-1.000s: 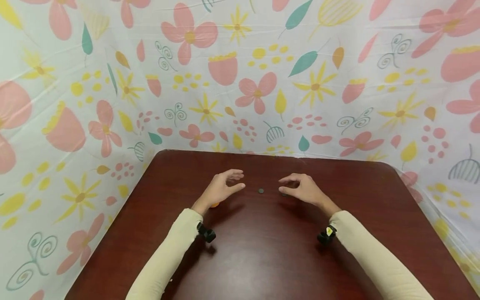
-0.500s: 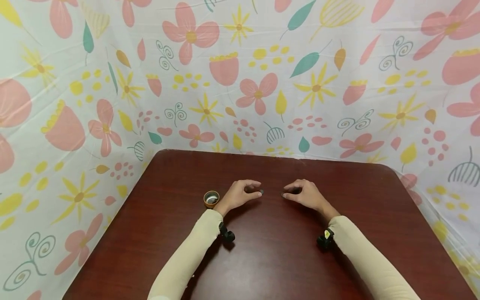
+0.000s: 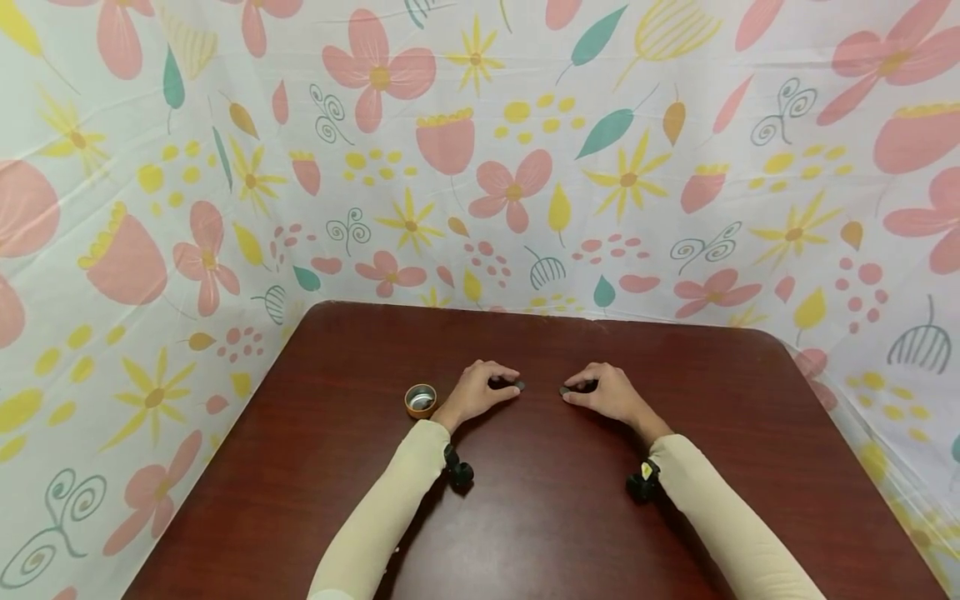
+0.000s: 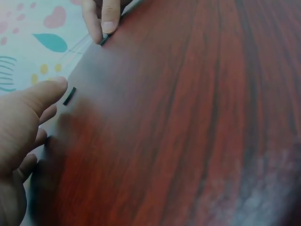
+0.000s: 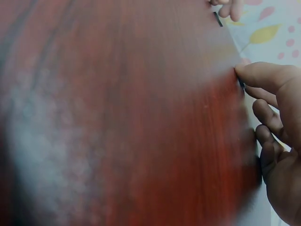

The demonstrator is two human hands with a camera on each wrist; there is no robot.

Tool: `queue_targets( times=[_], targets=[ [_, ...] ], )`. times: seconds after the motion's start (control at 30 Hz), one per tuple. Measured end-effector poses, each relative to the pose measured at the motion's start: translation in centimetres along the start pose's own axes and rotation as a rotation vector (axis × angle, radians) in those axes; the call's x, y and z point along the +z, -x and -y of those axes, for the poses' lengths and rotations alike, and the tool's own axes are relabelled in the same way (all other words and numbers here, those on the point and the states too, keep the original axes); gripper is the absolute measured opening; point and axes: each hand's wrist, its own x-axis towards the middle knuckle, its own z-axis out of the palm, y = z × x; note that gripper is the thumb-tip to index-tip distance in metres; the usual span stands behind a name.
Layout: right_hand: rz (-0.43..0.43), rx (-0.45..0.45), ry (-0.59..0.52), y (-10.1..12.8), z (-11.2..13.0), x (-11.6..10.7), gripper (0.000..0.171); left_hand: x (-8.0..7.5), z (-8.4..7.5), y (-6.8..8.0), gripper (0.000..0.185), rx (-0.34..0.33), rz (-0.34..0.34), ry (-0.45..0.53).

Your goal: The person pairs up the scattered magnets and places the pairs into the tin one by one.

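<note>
Two small dark flat discs lie on the table, a short way apart, between the hands. My left hand (image 3: 477,390) reaches around the left disc (image 3: 521,386), thumb and fingers spread to either side. In the left wrist view a slight gap shows between the thumb (image 4: 59,83) and that disc (image 4: 69,96), which appears edge-on. My right hand (image 3: 611,394) pinches the right disc (image 3: 565,390) between thumb and forefinger at table level. The right wrist view shows this disc (image 5: 241,84) partly hidden by the fingers.
Just left of my left wrist stands a small round tin (image 3: 421,402), orange-brown outside and silvery inside, with something small and dark in it. The dark red-brown wooden table (image 3: 525,517) meets a flowered cloth (image 3: 517,250) at its back and sides. Both wrists carry black cameras.
My left hand has moved right to the left disc, bringing the tin into view. My right hand has lowered slightly and its thumb and forefinger have closed on the right disc.
</note>
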Motion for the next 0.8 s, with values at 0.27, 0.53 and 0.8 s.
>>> queue_targets(
  times=[0.27, 0.53, 0.8],
  targets=[
    [-0.005, -0.008, 0.007, 0.10, -0.11, 0.07, 0.017, 0.48, 0.19, -0.08, 0.032, -0.016, -0.026, -0.053],
    [0.004, -0.013, 0.006, -0.12, 0.18, 0.22, 0.017, 0.73, 0.32, -0.24, 0.023, -0.026, -0.043, -0.089],
    [0.008, -0.006, 0.025, -0.29, 0.83, 0.19, 0.016, 0.95, 0.28, -0.46, 0.022, -0.021, -0.045, -0.106]
  ],
)
